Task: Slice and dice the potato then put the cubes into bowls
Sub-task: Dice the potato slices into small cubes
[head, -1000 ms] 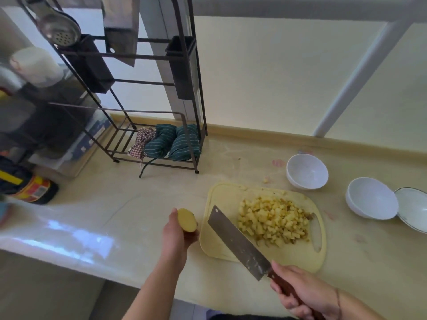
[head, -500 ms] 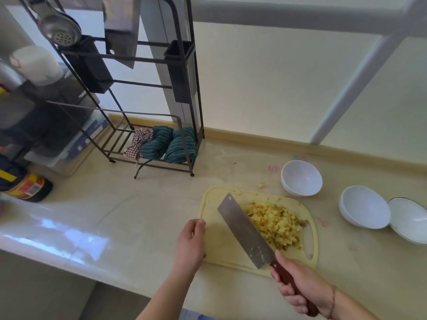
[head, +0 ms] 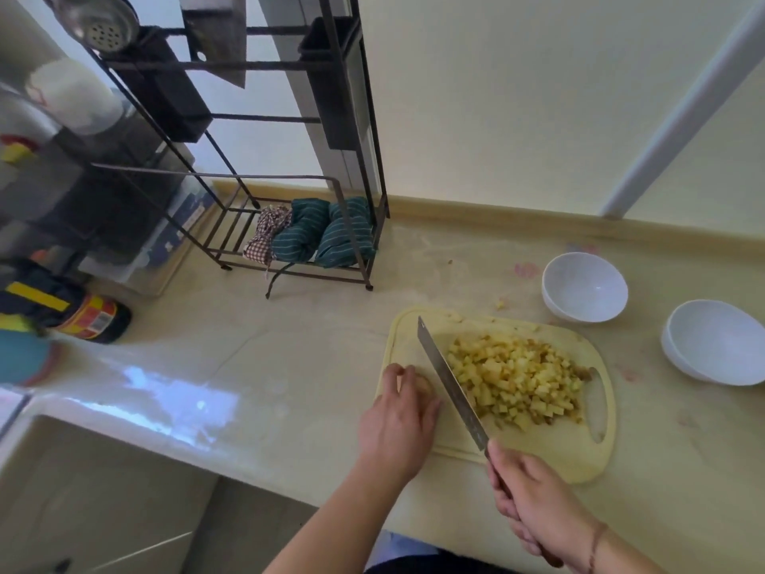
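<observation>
Head view shows a heap of potato cubes [head: 517, 383] on the cutting board [head: 579, 461], both bowls [head: 584, 287] unfilled. Left hand [head: 397, 420] grips a last potato piece [head: 422, 385] at the board's left edge; right hand [head: 538, 503] holds the cleaver [head: 449, 381], so dicing remains.

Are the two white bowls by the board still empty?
Empty. Both white bowls show bare insides; the potato cubes are all heaped on the cutting board.

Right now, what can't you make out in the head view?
- Potato piece: mostly hidden under the left hand; size unclear.
- Knife handle: covered by the right hand.
- Right bowl: cut off by the frame edge.
- Bottle, far left: label blurred.
</observation>
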Demonstrator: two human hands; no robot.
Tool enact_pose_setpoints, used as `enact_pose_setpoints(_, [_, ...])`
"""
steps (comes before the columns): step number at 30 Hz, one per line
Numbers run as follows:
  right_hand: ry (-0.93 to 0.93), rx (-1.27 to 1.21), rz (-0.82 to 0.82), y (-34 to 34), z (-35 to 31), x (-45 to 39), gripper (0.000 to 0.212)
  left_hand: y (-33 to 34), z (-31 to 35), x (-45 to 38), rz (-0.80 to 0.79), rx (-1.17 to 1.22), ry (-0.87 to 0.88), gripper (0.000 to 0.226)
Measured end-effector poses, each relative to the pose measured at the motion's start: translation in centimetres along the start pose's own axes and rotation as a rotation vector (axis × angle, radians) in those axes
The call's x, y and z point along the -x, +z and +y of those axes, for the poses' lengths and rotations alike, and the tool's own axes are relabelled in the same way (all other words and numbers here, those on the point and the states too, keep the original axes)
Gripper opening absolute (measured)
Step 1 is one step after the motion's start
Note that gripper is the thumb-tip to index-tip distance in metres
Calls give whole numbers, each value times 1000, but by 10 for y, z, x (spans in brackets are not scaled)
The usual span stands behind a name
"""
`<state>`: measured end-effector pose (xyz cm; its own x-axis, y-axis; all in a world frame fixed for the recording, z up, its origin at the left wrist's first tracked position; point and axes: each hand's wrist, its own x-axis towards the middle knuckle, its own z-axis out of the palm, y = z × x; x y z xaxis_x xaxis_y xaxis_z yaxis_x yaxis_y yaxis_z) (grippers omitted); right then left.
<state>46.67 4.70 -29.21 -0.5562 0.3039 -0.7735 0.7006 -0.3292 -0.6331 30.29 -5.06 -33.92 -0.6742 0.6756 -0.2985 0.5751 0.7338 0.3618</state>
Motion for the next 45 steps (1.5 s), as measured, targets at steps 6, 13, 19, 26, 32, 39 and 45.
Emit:
enact_pose_setpoints(6, [-145,159,53,15,8,-1,45,12,-30,-10,265,-80,316,43])
enact_pose_setpoints(13, [-180,140,93,17,11,-1,46,18,-55,-28,316,90,630,36])
enact_pose_setpoints(19, [-195,120,109,25,17,1,53,26,-67,-37,292,190,717,32])
enact_pose_setpoints(26, [-194,177,118,22,15,9,53,27,-65,-40,299,222,726,32])
enact_pose_setpoints(32, [-146,186,174,26,17,13,66,27,-66,-42,296,257,735,31])
enact_pose_setpoints(39, [-213,250,142,31,4,-20,51,24,-66,-43,271,293,730,33])
enact_pose_setpoints(45, [-208,168,156,32,3,-20,58,23,-64,-41,277,322,712,36])
